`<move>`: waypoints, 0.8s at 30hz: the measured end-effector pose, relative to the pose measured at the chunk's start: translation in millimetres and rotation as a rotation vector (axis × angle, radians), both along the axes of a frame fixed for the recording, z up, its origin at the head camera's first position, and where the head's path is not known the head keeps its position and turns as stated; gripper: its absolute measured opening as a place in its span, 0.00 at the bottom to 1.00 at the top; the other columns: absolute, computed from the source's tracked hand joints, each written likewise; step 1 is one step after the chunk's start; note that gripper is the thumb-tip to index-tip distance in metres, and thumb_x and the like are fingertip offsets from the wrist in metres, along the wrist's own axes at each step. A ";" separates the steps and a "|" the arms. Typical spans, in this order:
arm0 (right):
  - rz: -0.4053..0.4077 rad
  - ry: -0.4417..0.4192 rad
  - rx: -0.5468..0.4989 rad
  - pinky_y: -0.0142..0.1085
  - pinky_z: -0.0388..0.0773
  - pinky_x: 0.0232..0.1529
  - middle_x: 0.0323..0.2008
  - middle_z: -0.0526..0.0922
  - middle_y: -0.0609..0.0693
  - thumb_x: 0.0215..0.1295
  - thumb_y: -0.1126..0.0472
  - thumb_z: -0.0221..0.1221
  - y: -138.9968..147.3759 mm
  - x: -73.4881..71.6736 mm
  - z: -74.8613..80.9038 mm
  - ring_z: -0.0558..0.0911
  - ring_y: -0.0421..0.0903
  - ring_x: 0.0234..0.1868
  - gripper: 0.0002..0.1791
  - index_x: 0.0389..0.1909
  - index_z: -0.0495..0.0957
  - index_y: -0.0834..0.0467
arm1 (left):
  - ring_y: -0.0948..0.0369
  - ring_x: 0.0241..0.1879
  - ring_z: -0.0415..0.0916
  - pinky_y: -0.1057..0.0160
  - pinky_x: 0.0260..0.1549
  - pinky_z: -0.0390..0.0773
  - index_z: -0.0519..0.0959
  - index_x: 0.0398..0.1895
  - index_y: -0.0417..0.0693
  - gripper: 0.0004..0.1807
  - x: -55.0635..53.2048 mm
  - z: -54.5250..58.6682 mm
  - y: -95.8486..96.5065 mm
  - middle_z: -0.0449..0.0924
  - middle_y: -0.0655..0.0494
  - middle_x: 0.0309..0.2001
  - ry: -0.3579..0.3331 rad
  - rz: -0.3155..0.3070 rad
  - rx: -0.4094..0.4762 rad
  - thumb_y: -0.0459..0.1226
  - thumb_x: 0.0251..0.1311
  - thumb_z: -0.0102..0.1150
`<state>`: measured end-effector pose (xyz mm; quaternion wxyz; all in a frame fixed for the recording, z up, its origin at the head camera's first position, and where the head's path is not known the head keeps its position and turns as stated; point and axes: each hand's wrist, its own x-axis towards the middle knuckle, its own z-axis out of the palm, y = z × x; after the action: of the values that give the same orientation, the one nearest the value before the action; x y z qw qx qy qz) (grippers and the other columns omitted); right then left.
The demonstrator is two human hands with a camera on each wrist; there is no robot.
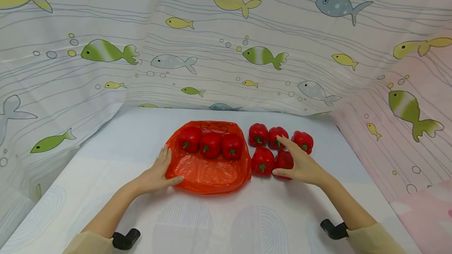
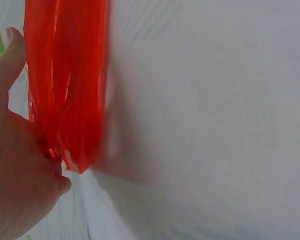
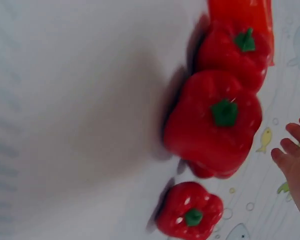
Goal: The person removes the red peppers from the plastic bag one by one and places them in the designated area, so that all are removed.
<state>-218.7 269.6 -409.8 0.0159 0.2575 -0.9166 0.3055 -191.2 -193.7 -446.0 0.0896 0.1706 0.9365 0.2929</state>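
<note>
White tabletop [image 1: 106, 148] beneath outstretched hands [image 1: 157, 173] [image 1: 301, 166]

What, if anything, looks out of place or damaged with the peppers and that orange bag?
Nothing stands out. Three peppers sit in a row inside the open orange bag, and five loose peppers are on the table to its right, with no spill or visible damage. The bag is wrinkled, as thin plastic usually is.

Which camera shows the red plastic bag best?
The head view, because the red plastic bag shows nearly whole there, three peppers inside. The left wrist view shows one side; the right wrist view, just a piece at the top.
</note>
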 end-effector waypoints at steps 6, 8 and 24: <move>0.074 0.037 -0.052 0.58 0.72 0.55 0.70 0.62 0.53 0.46 0.47 0.74 -21.6 0.7 9.5 0.61 0.52 0.69 0.55 0.73 0.55 0.54 | 0.35 0.72 0.27 0.34 0.65 0.42 0.37 0.70 0.21 0.60 1.1 1.6 0.0 0.25 0.28 0.73 -0.008 0.005 0.005 0.57 0.58 0.59; 0.093 0.036 -0.064 0.57 0.72 0.55 0.69 0.62 0.52 0.45 0.47 0.75 -29.5 1.3 12.9 0.61 0.51 0.69 0.56 0.73 0.55 0.53 | 0.35 0.72 0.27 0.34 0.65 0.42 0.36 0.70 0.22 0.60 1.0 1.5 -0.2 0.25 0.29 0.73 -0.008 0.007 0.005 0.57 0.58 0.59; 0.195 -0.008 -0.071 0.53 0.76 0.53 0.68 0.64 0.46 0.45 0.42 0.73 -84.3 2.0 38.7 0.65 0.48 0.66 0.54 0.72 0.57 0.50 | 0.36 0.72 0.26 0.36 0.66 0.40 0.36 0.70 0.22 0.60 2.0 -0.9 -0.9 0.25 0.29 0.73 0.002 0.007 0.006 0.57 0.58 0.59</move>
<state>-216.7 185.2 -371.1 -0.0085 0.3435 -0.8759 0.3387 -189.1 -194.5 -446.8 0.0870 0.1682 0.9363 0.2959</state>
